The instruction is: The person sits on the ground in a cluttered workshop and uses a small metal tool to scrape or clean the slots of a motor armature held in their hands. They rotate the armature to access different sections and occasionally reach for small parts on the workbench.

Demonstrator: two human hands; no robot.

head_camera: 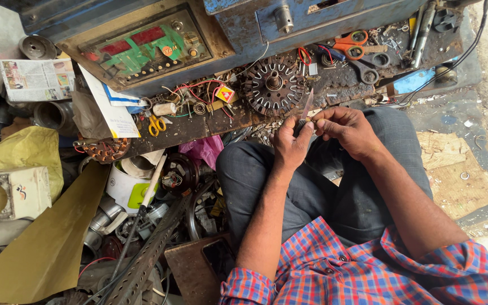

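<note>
Both hands are pinched together over the lap: the left hand [290, 148] closes thumb and fingers round the lower end of a thin, pale, translucent strip [306, 106], and the right hand [350, 131] nips the same spot from the other side, fingertips touching the left's. The strip's long axis runs up and away from the grip, tilted slightly right, toward the round, slotted, rusty metal stator core [273, 86] lying flat on the cluttered dark wooden bench edge [199, 125] just beyond the knuckles. The left hand sits nearer that core; the right is a touch further off. Only 1 view here. Orange-handled scissors [350, 44] rest well apart at upper right, small yellow-handled scissors [155, 124] further left along the bench.
</note>
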